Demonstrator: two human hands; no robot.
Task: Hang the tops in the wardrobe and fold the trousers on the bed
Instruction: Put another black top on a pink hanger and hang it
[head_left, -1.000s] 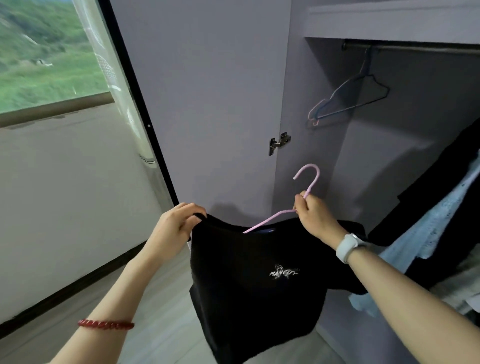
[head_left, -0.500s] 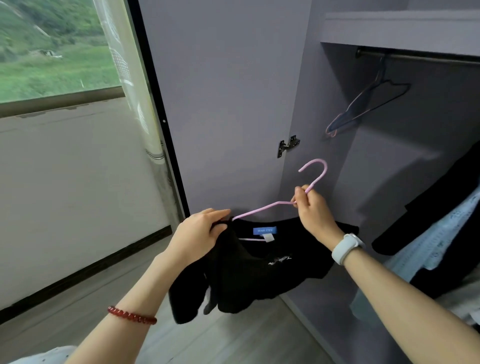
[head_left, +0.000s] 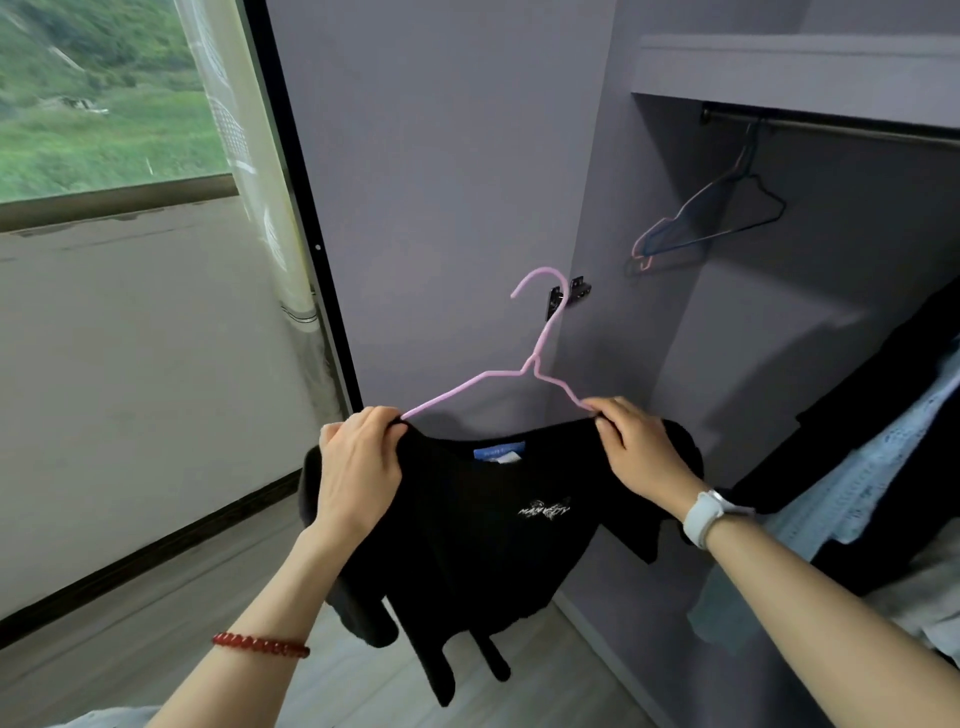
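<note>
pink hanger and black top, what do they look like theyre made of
Pink hanger: thin bent wire, probably metal under a smooth pink coating; twisted at the neck. Black top: soft matte knit, likely cotton jersey; it drapes limply and bunches under both hands.

You hold a black top (head_left: 483, 530) with a small white print on its chest and a blue neck label (head_left: 498, 450), on a pale pink hanger (head_left: 498, 373). Your left wrist wears a red bead bracelet (head_left: 260, 645), your right a white watch (head_left: 704, 517). The wardrobe (head_left: 441, 171) is plain lilac-grey, its rail (head_left: 831, 124) dark, with blue and pink hangers (head_left: 711, 223). Black and light-blue patterned clothes (head_left: 878, 467) hang at right. The curtain (head_left: 254, 156) is cream with white motifs.
</note>
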